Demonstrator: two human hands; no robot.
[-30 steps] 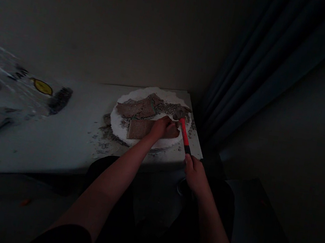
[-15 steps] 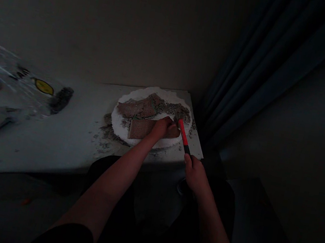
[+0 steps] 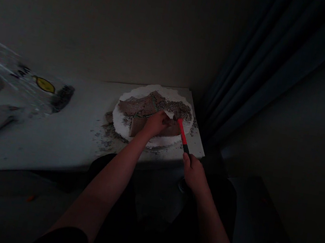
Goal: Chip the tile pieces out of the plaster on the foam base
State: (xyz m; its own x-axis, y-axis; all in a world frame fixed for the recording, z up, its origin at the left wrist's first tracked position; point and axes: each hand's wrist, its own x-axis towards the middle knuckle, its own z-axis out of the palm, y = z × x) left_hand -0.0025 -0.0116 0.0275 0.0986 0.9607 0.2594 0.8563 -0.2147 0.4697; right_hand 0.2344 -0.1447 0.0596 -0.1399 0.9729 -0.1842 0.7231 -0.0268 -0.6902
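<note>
My right hand [image 3: 194,171] is closed around the dark lower handle of a hammer [image 3: 183,133]. Its red shaft points up and away, and the dim head rests among grey crumbs at the right of a white, wavy-edged round board [image 3: 118,125]. On the near part of that board lies a flat brown textured slab [image 3: 137,126]. My left hand [image 3: 156,123] is on this slab, fingers bent over its far edge close to the hammer head; the fingertips are hard to make out. Behind it, a cracked brown slab [image 3: 135,106] shows green lines along its breaks.
Grey rubble [image 3: 172,106] covers the board's far right, and crumbs [image 3: 108,133] are scattered left of it on the white table [image 3: 67,135]. A clear plastic bag [image 3: 29,84] with dark contents lies at left. A dark curtain [image 3: 243,81] hangs at right.
My left hand has shifted slightly left and away along the slab, its fingers looser than before. The hammer, in my right hand, stays almost in place with its head down.
</note>
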